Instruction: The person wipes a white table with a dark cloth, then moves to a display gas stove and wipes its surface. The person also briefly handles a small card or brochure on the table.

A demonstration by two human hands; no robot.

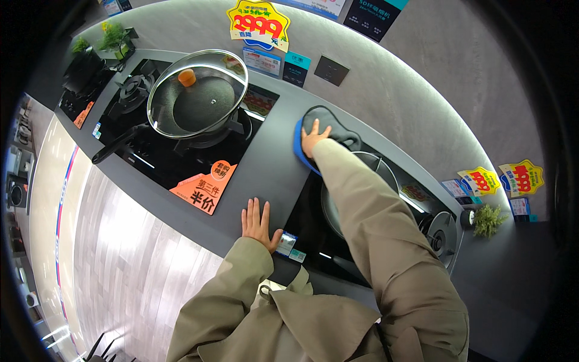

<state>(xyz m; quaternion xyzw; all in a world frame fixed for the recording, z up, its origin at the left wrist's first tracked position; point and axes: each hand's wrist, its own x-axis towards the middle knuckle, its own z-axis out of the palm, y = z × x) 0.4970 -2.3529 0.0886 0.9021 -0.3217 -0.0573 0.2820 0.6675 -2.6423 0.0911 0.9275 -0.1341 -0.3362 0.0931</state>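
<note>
My right hand (pixel 313 139) rests with spread fingers on top of a grey cloth (pixel 337 129) with a blue underside. The cloth lies partly folded on the grey countertop (pixel 267 149), overlapping the back left corner of a black glass gas hob (pixel 307 212). My left hand (pixel 258 224) lies flat on the counter near its front edge, palm down and holding nothing. Its thumb is beside a small label (pixel 286 243) on the hob's front corner. My right sleeve (pixel 380 212) hides part of a pan with a glass lid (pixel 375 165) on this hob.
Left of my hands, a frying pan with a glass lid (pixel 203 102) sits on another hob (pixel 149 149); its handle (pixel 118 145) points toward the front edge. An orange promotional sign (pixel 206 188) lies there. Price tags (pixel 258 25), a wall socket (pixel 331 70) and a potted plant (pixel 487 221) are nearby.
</note>
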